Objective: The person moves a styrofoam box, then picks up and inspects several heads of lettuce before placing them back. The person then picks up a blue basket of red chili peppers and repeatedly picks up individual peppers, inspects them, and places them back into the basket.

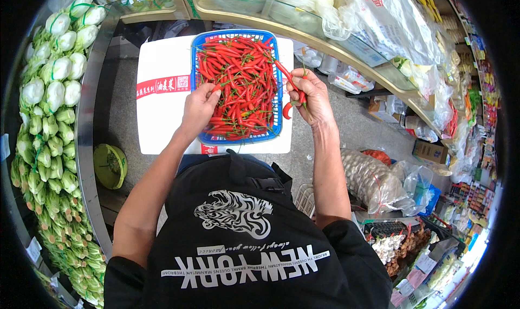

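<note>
A blue plastic basket (pixel 279 122) heaped with red chili peppers (pixel 239 77) with green stems rests on a white foam box (pixel 162 126) before me. My left hand (pixel 200 106) is at the basket's left side, thumb and fingertips pinching a red chili (pixel 217 88). Past the basket's right rim, my right hand (pixel 310 92) is closed around several red chilies (pixel 302 94). One long chili (pixel 283 69) sticks out of it toward the basket, and a curved one (pixel 287 110) hangs below the fingers.
Bundled green vegetables (pixel 48 126) fill a metal-edged shelf (pixel 83 146) on my left. A yellow-green bucket (pixel 110 166) stands below it. A glass-fronted wooden counter (pixel 308 29) curves across the back and right. Bagged goods (pixel 373 179) and a cardboard box (pixel 430 151) lie at right.
</note>
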The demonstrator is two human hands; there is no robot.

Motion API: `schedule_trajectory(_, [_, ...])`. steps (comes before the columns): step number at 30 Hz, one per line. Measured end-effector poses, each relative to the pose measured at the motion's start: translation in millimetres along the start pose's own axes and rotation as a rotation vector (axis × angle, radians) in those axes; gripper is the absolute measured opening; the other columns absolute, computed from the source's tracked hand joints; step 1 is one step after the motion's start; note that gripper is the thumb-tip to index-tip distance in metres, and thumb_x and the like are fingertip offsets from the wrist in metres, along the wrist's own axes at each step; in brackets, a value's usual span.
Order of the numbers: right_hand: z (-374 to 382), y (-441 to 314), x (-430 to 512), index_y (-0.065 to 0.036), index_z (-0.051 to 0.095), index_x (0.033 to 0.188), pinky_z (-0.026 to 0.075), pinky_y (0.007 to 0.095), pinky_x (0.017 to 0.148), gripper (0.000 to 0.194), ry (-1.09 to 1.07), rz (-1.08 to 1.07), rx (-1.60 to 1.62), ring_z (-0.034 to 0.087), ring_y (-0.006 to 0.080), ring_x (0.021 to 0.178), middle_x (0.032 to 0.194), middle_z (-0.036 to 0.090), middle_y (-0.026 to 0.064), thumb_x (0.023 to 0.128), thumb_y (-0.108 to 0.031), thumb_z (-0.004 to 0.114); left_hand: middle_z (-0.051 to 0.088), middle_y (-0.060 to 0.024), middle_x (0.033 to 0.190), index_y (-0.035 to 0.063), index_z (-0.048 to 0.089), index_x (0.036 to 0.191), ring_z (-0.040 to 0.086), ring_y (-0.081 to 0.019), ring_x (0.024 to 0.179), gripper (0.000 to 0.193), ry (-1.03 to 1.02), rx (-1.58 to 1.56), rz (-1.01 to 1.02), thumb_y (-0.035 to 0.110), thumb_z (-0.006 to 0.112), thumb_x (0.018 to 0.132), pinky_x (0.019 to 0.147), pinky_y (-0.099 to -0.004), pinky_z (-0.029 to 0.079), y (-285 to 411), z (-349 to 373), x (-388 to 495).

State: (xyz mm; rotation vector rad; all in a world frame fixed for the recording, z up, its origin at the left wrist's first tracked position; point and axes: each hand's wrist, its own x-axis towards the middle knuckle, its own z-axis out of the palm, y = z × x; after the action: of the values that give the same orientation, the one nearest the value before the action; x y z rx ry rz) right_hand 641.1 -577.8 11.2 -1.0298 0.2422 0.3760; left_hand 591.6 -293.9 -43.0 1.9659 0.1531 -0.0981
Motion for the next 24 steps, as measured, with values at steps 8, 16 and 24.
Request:
schedule_trajectory(8, [-14.9, -3.2, -9.7, -0.003, 0.061, 0.103, 0.044, 0.0194, 0.052, 0.012, 0.031, -0.025, 0.017, 0.055, 0.0098, 0.058, 0.077, 0.067, 0.0093, 0.091, -0.001, 0.062, 0.067, -0.0192, 0.097, -0.0010, 0.064, 0.110, 0.066, -0.0326, 0.088, 0.024, -0.014, 0.362, 0.239, 0.017, 0.060, 0.094, 0.079, -0.0400, 0.050, 23.9, 10.6, 26.0])
schedule_trajectory(16, [-19.4, -0.8, -10.8, -0.003, 0.062, 0.103, 0.045, 0.0200, 0.053, 0.012, 0.041, -0.012, 0.022, 0.055, 0.0096, 0.058, 0.077, 0.067, 0.0086, 0.091, -0.001, 0.062, 0.064, -0.0199, 0.104, 0.0012, 0.063, 0.112, 0.063, -0.0385, 0.097, 0.026, -0.153, 0.588, 0.246, 0.016, 0.059, 0.092, 0.085, -0.0465, 0.051, 17.6, 21.0, 31.5])
schedule_trajectory(24, [-21.5, 3.9, -7.2, -0.004, 0.061, 0.104, 0.040, 0.0214, 0.050, 0.012, 0.070, 0.005, -0.031, 0.051, 0.0105, 0.057, 0.078, 0.065, 0.0094, 0.092, -0.002, 0.060, 0.062, -0.0189, 0.098, 0.0036, 0.064, 0.112, 0.062, -0.0375, 0.095, 0.025, -0.137, 0.713, 0.334, 0.017, 0.060, 0.091, 0.083, -0.0476, 0.050, 18.5, 26.4, 35.3])
